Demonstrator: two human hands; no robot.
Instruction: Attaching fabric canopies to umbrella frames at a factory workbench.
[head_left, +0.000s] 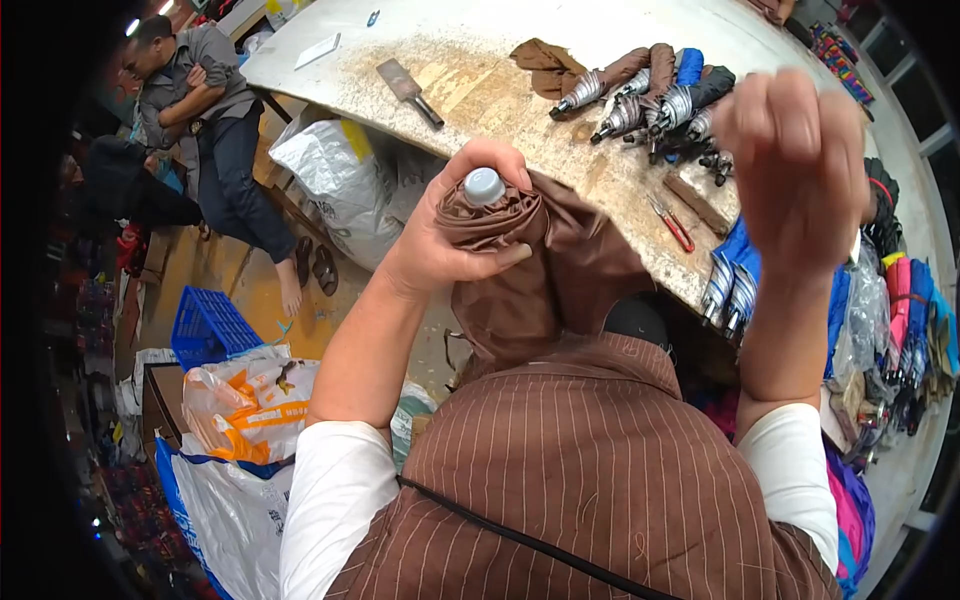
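One folded brown fabric umbrella [520,260] with a grey plastic cap was held upright before the chest, clamped near its top by the left hand [450,225]. The right hand [795,165] was raised, loosely closed, empty. Gathered folds were best kept tight.

An umbrella workshop: folded umbrellas [655,95] heaped at one o'clock on a worn surface [520,120], cleaver [408,90], red-handled pliers [672,222], sacks [340,180] on the floor.
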